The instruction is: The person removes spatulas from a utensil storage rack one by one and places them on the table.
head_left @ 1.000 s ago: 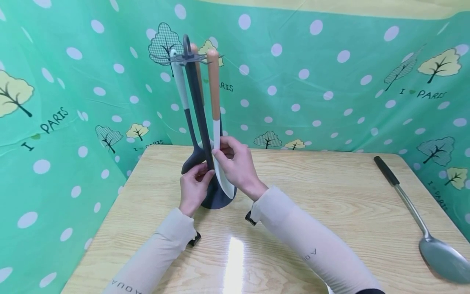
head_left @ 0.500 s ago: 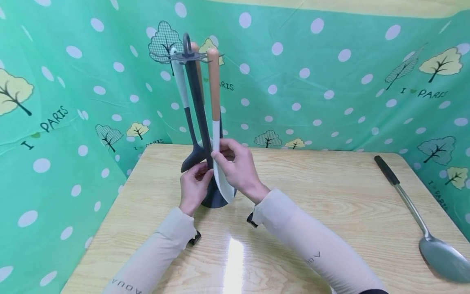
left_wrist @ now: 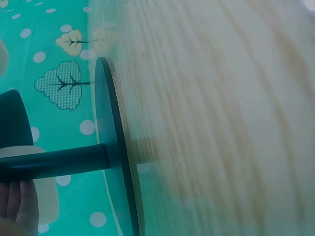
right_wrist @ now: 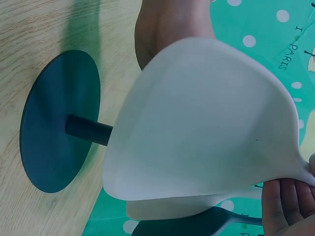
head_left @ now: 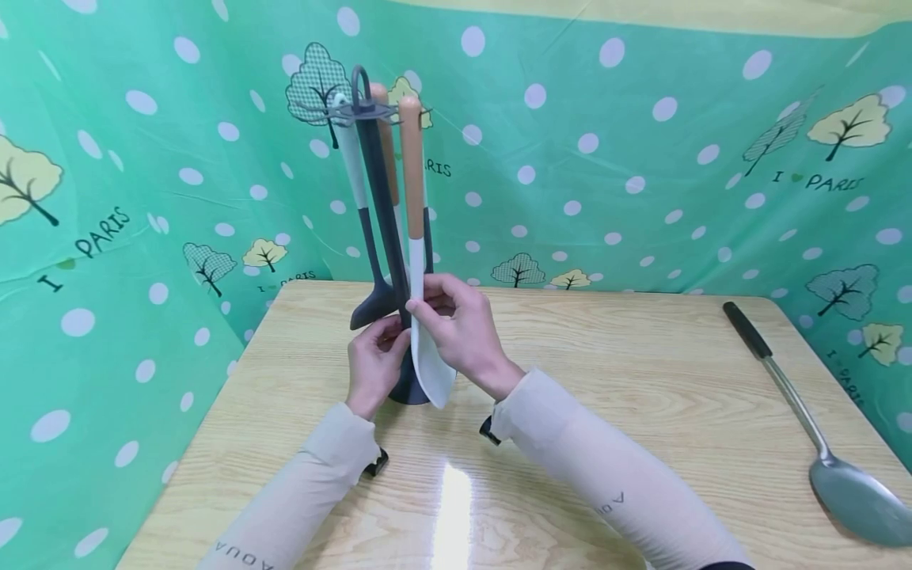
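Note:
A white spatula (head_left: pixel 431 374) with a wooden handle stands nearly upright in front of the black utensil stand (head_left: pixel 378 182), its top at the stand's hook ring. My right hand (head_left: pixel 466 328) pinches its white neck. In the right wrist view the broad spatula blade (right_wrist: pixel 206 123) partly covers the stand's pole. My left hand (head_left: pixel 375 360) grips the pole low down, above the round base (right_wrist: pixel 59 132); its fingers (left_wrist: pixel 22 209) show at the pole in the left wrist view. Behind hang a dark-headed utensil with a pale handle (head_left: pixel 351 158) and another wooden-handled utensil (head_left: pixel 387 150).
A metal turner (head_left: pixel 858 499) with a black handle lies along the table's right side. The wooden table (head_left: pixel 606 372) meets a green dotted curtain (head_left: pixel 570 182) at the back and left. A further dark-necked utensil (head_left: pixel 428 245) hangs behind the spatula.
The spatula's blade has swung toward me and a little left and down, showing more of its face. My right hand has moved slightly with it; my left hand stays on the pole.

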### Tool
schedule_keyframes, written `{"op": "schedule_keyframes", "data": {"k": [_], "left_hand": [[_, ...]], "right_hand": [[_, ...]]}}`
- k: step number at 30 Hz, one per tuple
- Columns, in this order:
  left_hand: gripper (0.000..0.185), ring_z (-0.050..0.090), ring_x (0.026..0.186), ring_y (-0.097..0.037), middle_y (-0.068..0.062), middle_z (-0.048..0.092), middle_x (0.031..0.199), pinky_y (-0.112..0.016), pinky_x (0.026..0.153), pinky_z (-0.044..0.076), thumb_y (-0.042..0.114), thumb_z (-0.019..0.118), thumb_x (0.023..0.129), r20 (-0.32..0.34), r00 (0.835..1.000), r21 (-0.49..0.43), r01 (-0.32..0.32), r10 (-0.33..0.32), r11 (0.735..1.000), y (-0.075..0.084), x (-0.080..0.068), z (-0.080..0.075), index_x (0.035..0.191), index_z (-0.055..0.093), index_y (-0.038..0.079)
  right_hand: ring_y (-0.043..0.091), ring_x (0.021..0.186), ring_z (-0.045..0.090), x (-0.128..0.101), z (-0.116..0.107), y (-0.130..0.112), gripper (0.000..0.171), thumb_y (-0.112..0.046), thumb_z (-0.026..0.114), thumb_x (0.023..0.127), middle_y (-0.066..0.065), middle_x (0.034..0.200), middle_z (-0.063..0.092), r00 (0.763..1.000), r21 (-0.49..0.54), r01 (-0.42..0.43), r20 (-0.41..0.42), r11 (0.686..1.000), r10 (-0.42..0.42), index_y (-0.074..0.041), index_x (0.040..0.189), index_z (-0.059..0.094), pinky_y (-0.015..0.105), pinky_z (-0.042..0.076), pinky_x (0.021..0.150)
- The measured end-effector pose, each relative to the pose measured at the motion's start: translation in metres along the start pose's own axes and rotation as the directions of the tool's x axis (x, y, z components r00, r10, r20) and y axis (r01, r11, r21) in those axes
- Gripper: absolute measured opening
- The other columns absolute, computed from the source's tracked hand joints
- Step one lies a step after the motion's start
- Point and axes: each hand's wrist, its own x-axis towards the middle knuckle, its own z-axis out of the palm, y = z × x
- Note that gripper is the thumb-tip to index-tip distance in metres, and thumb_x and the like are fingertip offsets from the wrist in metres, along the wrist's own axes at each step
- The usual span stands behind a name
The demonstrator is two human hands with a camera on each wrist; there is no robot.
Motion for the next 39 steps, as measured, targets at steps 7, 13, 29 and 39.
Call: {"op": "schedule_keyframes", "data": {"k": [7,13,29,39], "left_hand": [[0.019,0.066,0.082,-0.035,-0.026,0.067,0.091,-0.04,0.076,0.057,-0.002,0.069,0.086,0.021,1.0,0.003,-0.007,0.007,1.0,0.031,-0.003,-0.003,0.102,0.066,-0.011],[0.02,0.067,0.082,-0.035,-0.026,0.067,0.091,-0.042,0.077,0.057,-0.001,0.068,0.086,0.033,0.999,0.011,0.016,-0.016,1.0,0.038,-0.004,-0.005,0.103,0.066,-0.011],[0.021,0.066,0.084,-0.038,-0.029,0.067,0.092,-0.047,0.079,0.055,-0.001,0.069,0.086,0.037,0.999,-0.015,0.022,-0.022,1.0,0.037,-0.003,-0.005,0.103,0.065,-0.013],[0.02,0.066,0.083,-0.033,-0.025,0.068,0.091,-0.044,0.077,0.056,0.0,0.07,0.085,0.02,1.0,0.0,0.008,-0.008,1.0,0.036,-0.003,-0.003,0.102,0.067,-0.01]], "right_hand": [[0.01,0.078,0.064,-0.002,0.0,0.0,0.019,-0.012,0.067,0.09,0.002,0.092,0.067,1.0,-0.005,0.027,-0.005,1.0,-0.027,-0.006,0.108,0.066,0.026,0.055,0.073],[0.01,0.078,0.063,-0.003,0.0,-0.002,0.018,-0.012,0.067,0.09,0.002,0.092,0.066,0.999,-0.016,0.043,-0.005,0.999,-0.043,-0.005,0.107,0.066,0.026,0.055,0.073],[0.01,0.076,0.063,-0.005,-0.002,-0.003,0.017,-0.01,0.069,0.089,0.003,0.09,0.067,0.996,-0.038,0.077,-0.034,0.996,-0.079,-0.005,0.105,0.067,0.025,0.055,0.072],[0.01,0.075,0.063,-0.005,-0.005,-0.002,0.019,-0.008,0.067,0.089,0.005,0.089,0.066,0.993,-0.038,0.101,-0.055,0.994,-0.103,-0.001,0.106,0.066,0.025,0.056,0.073]]}}
